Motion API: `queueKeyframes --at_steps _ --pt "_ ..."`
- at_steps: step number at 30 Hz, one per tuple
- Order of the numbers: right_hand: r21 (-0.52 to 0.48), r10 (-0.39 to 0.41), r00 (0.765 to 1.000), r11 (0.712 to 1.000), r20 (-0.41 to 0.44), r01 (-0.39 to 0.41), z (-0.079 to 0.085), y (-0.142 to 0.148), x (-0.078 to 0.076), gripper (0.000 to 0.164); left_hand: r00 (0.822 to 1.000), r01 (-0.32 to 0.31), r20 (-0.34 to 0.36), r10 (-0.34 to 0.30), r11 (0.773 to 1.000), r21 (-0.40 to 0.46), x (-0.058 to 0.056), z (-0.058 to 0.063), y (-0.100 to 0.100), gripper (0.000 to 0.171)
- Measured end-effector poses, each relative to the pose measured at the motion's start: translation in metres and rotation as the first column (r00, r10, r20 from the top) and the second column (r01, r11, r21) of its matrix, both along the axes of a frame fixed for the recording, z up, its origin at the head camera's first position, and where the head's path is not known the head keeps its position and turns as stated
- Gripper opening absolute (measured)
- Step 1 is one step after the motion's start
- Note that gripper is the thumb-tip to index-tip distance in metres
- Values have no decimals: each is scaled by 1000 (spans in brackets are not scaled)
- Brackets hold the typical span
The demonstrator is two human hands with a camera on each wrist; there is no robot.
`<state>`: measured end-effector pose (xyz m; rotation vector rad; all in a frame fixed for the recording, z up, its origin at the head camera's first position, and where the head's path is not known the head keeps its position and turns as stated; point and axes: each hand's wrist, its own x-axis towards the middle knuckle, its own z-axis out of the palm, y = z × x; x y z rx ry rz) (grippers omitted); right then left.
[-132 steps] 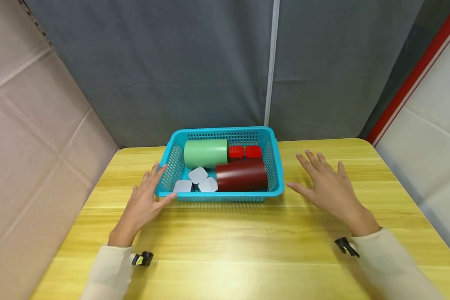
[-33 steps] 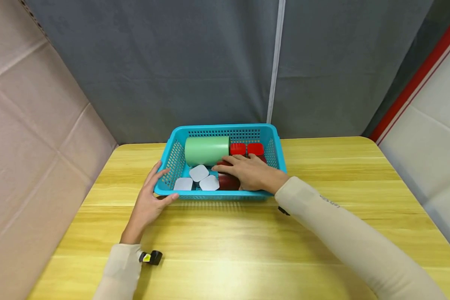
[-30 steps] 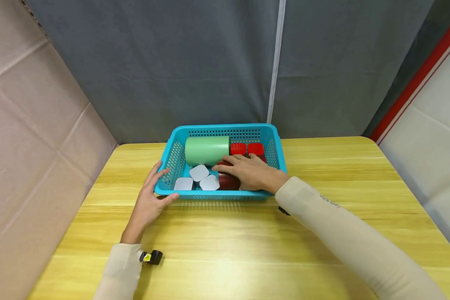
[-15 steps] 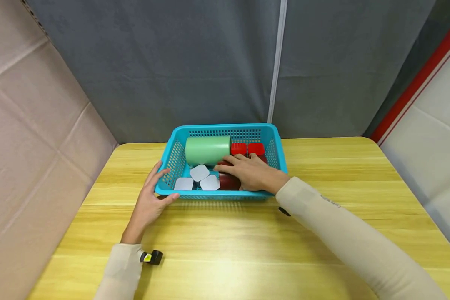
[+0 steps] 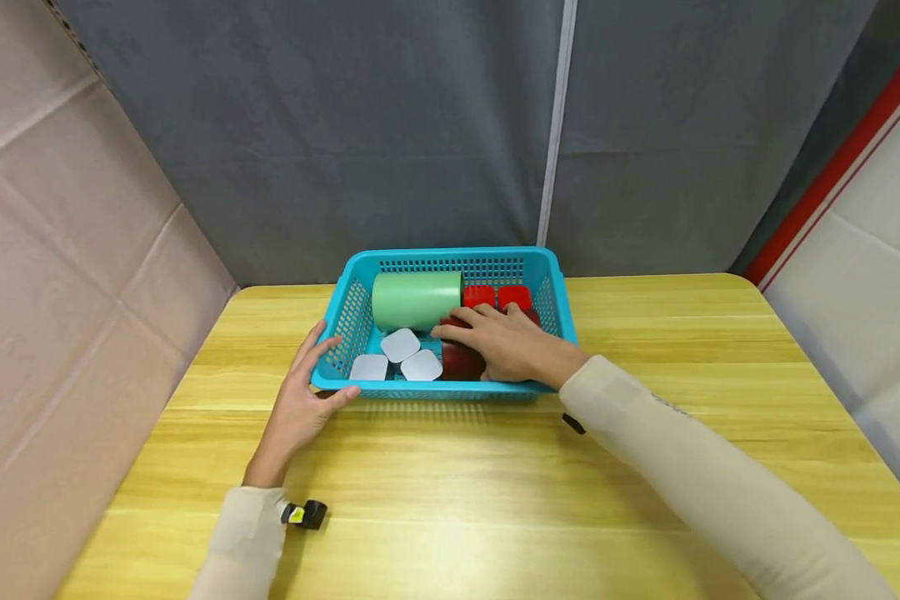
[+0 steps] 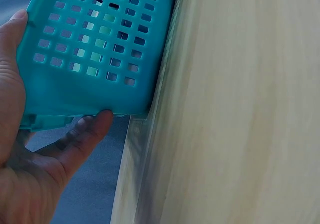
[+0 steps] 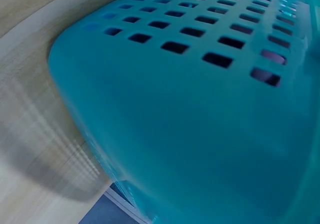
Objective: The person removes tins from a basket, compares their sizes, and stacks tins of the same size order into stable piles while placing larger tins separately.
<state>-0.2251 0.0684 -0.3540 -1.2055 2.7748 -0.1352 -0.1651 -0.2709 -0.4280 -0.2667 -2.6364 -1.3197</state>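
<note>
A turquoise plastic basket point(image 5: 450, 388) with perforated walls stands at the back of the table. In it lies a dark red cylinder point(image 5: 461, 362) on its side, mostly covered by my right hand point(image 5: 512, 343), whose fingers curl over it from above. My left hand point(image 5: 300, 412) holds the basket's front left corner, thumb at the front rim and fingers along the left side; the left wrist view shows the same hand point(image 6: 37, 179) at the corner. The right wrist view shows the basket's outer wall point(image 7: 175, 119); my right hand is out of sight there.
Behind the dark red cylinder, a light green cylinder point(image 5: 417, 302) lies on its side. Two red square-topped pieces point(image 5: 514, 297) sit at the back right, and three white rounded-square pieces point(image 5: 401, 346) at the front left. A grey curtain point(image 5: 307, 150) hangs behind the wooden table point(image 5: 435, 492).
My right hand has moved from beside the basket, leftward into it, and onto the dark red cylinder. Over the last second, both hands and the basket's contents stay nearly still.
</note>
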Motion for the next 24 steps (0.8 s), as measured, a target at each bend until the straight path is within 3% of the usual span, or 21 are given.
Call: queueKeyframes --at_steps 17,24 --pt "-153 -83 993 986 -78 70 26 17 5 97 1000 -4 8 4 1000 1 3 2 -1 78" --pt "-299 -148 983 948 -108 110 41 30 8 96 1000 -7 5 7 1000 4 5 3 -2 78"
